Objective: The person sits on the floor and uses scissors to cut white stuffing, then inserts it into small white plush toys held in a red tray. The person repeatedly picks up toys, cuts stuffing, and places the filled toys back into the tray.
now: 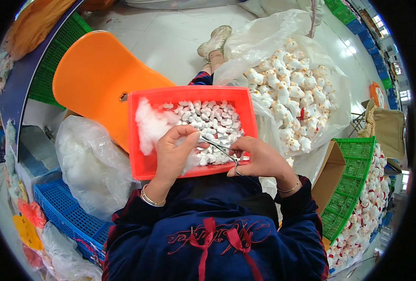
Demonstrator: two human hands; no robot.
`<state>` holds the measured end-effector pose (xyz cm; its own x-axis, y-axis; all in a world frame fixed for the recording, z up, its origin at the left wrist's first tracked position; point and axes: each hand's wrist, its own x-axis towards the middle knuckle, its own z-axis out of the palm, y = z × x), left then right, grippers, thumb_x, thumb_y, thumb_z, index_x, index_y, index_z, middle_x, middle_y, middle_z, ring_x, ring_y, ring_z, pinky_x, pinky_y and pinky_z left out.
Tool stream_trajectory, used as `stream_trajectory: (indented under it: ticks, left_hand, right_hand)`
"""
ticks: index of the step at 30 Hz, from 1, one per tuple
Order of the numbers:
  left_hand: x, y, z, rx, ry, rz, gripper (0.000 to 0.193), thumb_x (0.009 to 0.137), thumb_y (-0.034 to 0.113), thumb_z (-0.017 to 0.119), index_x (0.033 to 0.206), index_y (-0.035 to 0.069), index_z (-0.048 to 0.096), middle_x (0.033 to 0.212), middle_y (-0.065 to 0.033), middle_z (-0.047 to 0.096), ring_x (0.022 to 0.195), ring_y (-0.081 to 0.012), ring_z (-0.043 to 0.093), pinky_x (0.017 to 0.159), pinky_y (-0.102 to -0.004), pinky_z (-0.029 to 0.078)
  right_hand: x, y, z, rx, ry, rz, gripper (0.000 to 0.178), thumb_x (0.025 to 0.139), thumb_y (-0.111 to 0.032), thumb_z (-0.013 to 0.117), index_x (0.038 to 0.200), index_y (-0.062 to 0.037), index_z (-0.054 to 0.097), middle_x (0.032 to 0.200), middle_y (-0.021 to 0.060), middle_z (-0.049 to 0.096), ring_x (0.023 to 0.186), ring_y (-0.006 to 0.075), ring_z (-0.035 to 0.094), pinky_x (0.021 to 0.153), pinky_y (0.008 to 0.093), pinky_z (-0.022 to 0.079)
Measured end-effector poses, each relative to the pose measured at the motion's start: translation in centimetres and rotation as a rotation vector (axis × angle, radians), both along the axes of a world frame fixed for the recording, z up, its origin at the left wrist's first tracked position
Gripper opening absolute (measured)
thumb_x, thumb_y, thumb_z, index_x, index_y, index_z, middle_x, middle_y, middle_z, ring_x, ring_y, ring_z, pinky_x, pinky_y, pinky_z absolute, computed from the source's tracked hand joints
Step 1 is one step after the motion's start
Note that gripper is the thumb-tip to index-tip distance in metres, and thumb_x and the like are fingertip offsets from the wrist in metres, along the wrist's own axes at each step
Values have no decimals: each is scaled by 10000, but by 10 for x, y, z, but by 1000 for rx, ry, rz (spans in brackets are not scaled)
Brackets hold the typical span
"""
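Observation:
My right hand [263, 157] has its fingers in the loops of slim metal forceps [221, 146] with scissor-like handles. Their tips reach left to the pinched fingertips of my left hand [174, 152], where whatever is gripped is too small and covered to make out. Both hands are over the near part of a red plastic tray [143, 172] on my lap. Inside it, many small white stuffed pieces [212, 114] with greyish patches lie spread out. A wad of white fibre stuffing [149, 124] fills the tray's left side, and some white fluff shows under my left hand.
An orange plastic chair [93, 84] stands ahead on the left, beside a clear bag of stuffing [93, 164] and a blue crate [69, 206]. To the right, a large clear bag holds white plush figures [292, 93]. A cardboard box [329, 171] and green crate [353, 182] stand nearer.

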<state>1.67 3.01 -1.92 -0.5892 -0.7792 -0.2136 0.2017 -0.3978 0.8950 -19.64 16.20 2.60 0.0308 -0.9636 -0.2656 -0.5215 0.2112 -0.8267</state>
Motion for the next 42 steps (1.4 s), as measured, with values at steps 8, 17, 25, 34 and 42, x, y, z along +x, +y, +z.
stream_trajectory:
  ticks: [8,17,25,34,42]
  left_hand:
    - [-1,2,9,-187,-19,-22,95,983,46,673,1040,-28,657,954,-79,708,848,-168,734,752,-259,575]
    - [4,-1,7,-139,-62,27,125,971,88,711,1034,-18,693,953,-36,709,846,-78,647,782,-234,524]
    - [5,-10,0,41,-68,-96,127,973,104,708,1035,-6,700,905,-33,694,733,-83,629,687,-233,525]
    - [2,-5,-4,6,0,80,116,963,87,717,1028,6,664,880,-25,671,726,-74,629,649,-212,518]
    - [2,-2,-3,-181,-7,118,75,954,57,718,983,1,675,915,-42,682,747,-83,642,665,-218,528]
  right_hand:
    - [4,6,-5,-112,9,-3,564,736,-360,897,1090,8,657,1022,178,649,986,323,634,870,387,511]
    - [4,5,-9,-59,-41,-21,375,790,-278,854,979,2,691,798,117,654,748,274,650,694,369,513]
    - [6,4,-5,-54,-45,-4,357,784,-279,859,927,-3,684,753,110,642,702,265,636,645,370,494]
    - [19,0,-5,23,-109,-60,378,786,-302,871,863,-8,646,716,87,630,669,211,624,633,347,490]
    - [25,1,-6,-20,-148,-53,454,735,-326,907,910,-1,642,770,83,647,700,200,631,685,335,526]
